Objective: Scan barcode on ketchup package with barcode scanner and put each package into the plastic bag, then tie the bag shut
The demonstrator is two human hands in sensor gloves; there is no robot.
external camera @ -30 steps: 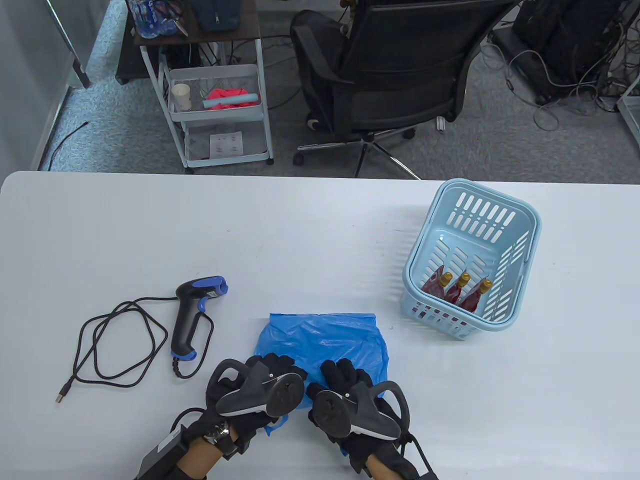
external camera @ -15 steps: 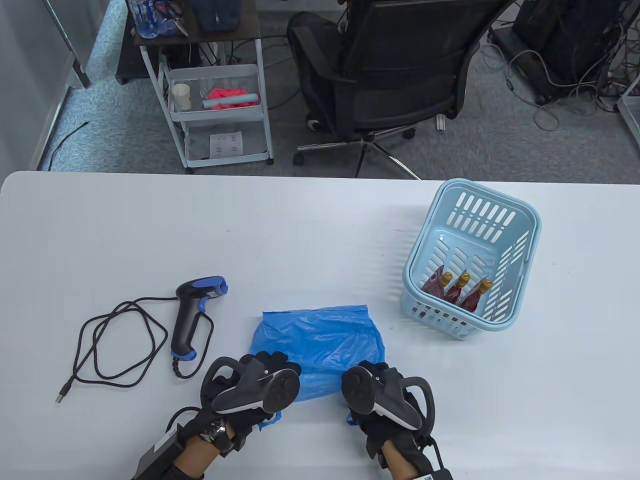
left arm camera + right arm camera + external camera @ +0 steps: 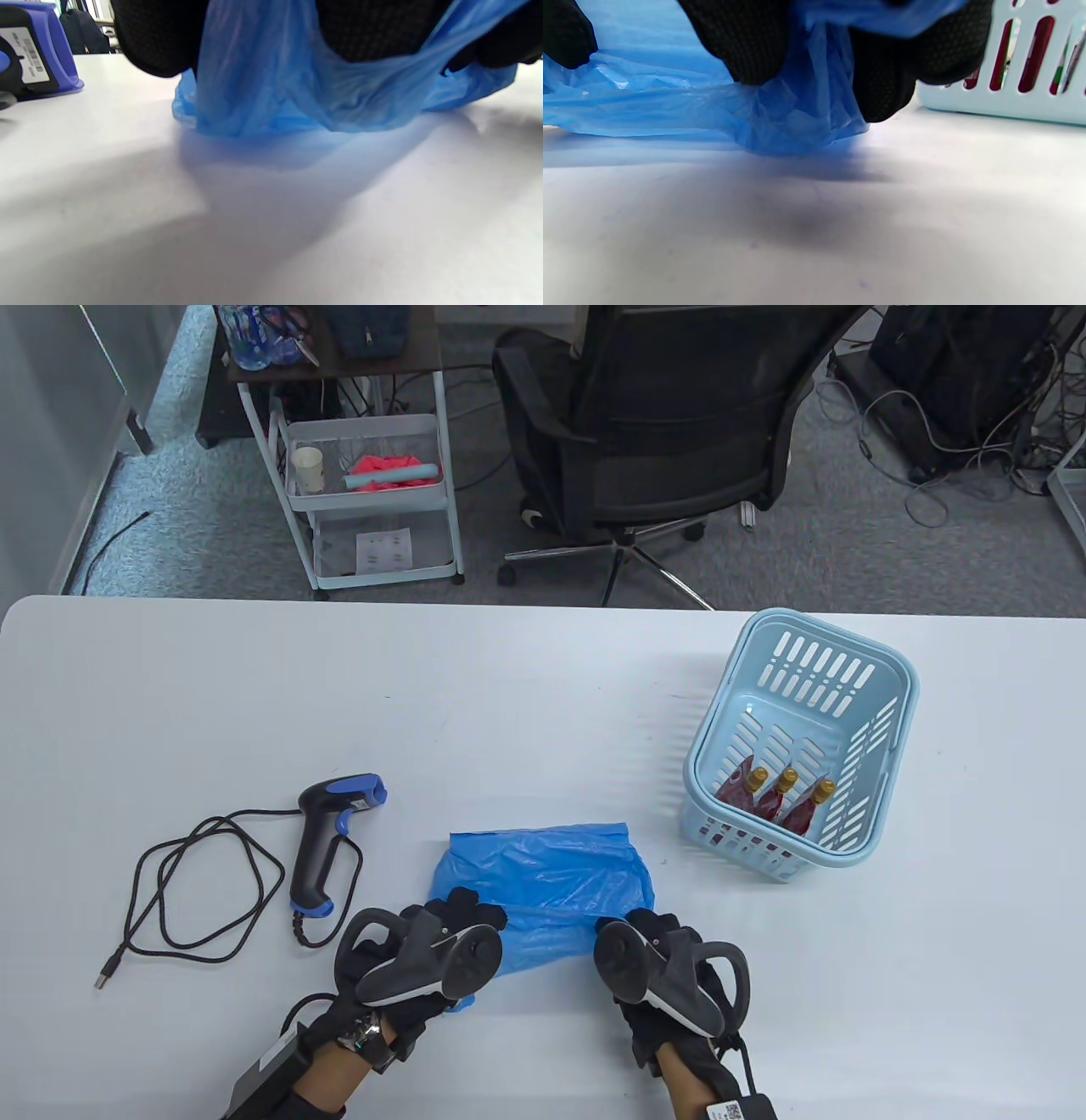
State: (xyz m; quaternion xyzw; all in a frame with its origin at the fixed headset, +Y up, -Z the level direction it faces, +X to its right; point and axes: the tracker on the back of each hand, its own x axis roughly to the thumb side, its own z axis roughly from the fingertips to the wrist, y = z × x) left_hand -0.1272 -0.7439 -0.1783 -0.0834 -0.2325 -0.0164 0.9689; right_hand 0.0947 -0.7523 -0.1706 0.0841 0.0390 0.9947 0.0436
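Blue plastic bag [image 3: 543, 882] pinched at its near edge by left hand [image 3: 424, 959] and right hand [image 3: 662, 976]

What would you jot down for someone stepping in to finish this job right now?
Left hand: grips the near left edge of the blue plastic bag.
Right hand: grips the bag's near right edge; the plastic is stretched between the two hands.
Barcode scanner: lies untouched on the table, left of the bag, cable looped beside it.
Three ketchup packages: in the light blue basket at right.
Done: nothing scanned or bagged yet.
Left: open the bag, scan each package, bag them, tie the bag shut.
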